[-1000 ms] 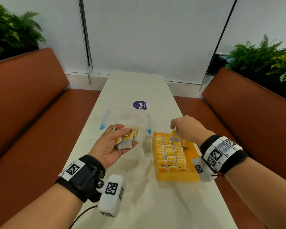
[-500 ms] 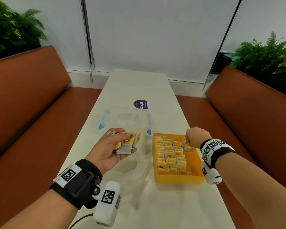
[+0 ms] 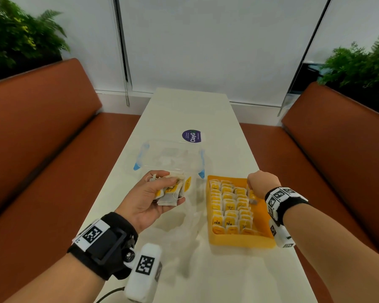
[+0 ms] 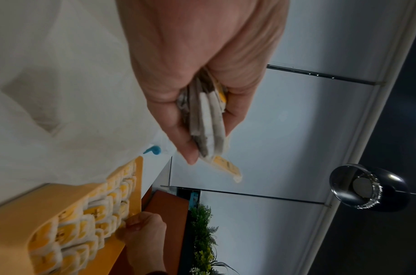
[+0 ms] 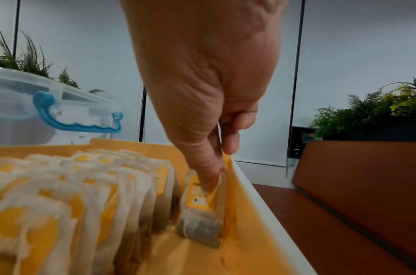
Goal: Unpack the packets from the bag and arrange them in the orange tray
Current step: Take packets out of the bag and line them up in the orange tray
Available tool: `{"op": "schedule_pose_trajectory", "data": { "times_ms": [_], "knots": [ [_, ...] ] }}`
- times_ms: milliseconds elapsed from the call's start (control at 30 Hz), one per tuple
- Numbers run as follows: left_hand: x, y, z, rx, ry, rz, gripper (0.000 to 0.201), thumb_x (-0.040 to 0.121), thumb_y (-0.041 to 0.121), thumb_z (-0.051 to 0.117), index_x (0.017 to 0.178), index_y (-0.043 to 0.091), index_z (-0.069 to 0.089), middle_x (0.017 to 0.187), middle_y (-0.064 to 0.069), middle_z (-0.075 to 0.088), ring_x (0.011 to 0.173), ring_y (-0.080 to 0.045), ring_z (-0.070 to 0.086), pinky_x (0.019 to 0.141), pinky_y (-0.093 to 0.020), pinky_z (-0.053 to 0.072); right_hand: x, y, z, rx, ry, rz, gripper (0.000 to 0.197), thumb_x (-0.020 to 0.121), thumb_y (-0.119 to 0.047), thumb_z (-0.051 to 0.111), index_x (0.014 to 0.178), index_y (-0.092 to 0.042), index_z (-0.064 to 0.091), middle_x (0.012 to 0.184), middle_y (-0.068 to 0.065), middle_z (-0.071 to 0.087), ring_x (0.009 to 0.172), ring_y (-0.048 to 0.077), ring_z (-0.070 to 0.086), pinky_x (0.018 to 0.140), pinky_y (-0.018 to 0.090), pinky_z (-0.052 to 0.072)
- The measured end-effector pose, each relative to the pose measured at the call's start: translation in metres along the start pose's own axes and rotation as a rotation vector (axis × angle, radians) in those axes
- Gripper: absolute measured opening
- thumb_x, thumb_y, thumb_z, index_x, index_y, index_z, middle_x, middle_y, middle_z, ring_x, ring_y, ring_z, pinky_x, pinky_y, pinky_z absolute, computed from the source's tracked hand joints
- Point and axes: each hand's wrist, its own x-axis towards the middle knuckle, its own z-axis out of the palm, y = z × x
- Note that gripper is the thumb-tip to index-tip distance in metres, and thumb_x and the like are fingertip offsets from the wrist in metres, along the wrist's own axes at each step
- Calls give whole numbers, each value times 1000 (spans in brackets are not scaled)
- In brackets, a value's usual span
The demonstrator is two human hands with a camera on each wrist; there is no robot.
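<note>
The orange tray [image 3: 239,240] sits on the white table, right of centre, with rows of upright tea packets [image 3: 229,206] in it. My right hand [image 3: 260,184] is at the tray's far right side and pinches one tea packet [image 5: 201,208], which stands on the tray floor [image 5: 202,260] beside the last row. My left hand [image 3: 149,200] hovers left of the tray and grips a bunch of tea packets [image 3: 173,190] [image 4: 209,119]. A crumpled clear plastic bag [image 3: 184,228] lies on the table between my arms.
A clear plastic box [image 3: 169,156] with blue clips [image 5: 61,119] stands just beyond the tray and my left hand. A purple round sticker [image 3: 191,136] lies farther back. Brown bench seats [image 3: 42,171] run along both sides of the narrow table. Plants stand behind the benches.
My right hand has carried one packet from the tray's far edge to its right side and lowered it in. The left hand keeps its bunch, nearly still.
</note>
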Motion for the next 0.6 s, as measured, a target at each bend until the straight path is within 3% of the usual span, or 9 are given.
{"op": "schedule_pose_trajectory", "data": {
  "times_ms": [233, 333, 467, 533, 600],
  "knots": [
    [1, 0, 1, -7, -3, 1, 17, 81, -2, 65, 86, 13, 59, 83, -13, 73, 72, -27, 72, 63, -44, 60, -2, 6, -12, -17, 21, -7, 28, 87, 6, 43, 104, -11, 56, 84, 4, 50, 73, 24, 51, 64, 31, 47],
    [2, 1, 2, -13, 4, -2, 17, 82, -3, 64, 87, 12, 58, 81, -13, 73, 72, -28, 72, 63, -45, 60, -7, 2, -29, 55, 38, -27, 25, 86, 2, 46, 102, -12, 60, 90, 6, 58, 75, 24, 57, 63, 32, 51],
    [2, 1, 4, -29, 10, -6, 18, 82, -5, 64, 88, 12, 58, 81, -14, 73, 73, -29, 72, 64, -46, 60, -24, -15, -67, 403, 151, -115, 13, 87, -24, 62, 92, -13, 68, 92, 5, 68, 82, 22, 64, 74, 33, 55],
    [1, 0, 5, -32, 7, -5, 19, 82, -5, 64, 87, 12, 58, 81, -13, 73, 73, -29, 72, 65, -47, 60, -41, -30, -89, 651, 166, -206, 26, 90, -34, 61, 87, -10, 70, 84, 3, 70, 74, 16, 64, 70, 29, 52],
    [0, 0, 6, -32, 3, -1, 19, 82, -5, 64, 86, 12, 58, 81, -13, 73, 74, -29, 72, 65, -46, 60, -65, -49, -111, 979, 52, -278, 40, 92, -45, 54, 85, -8, 70, 78, 3, 71, 62, 12, 62, 60, 24, 49]
  ]
}}
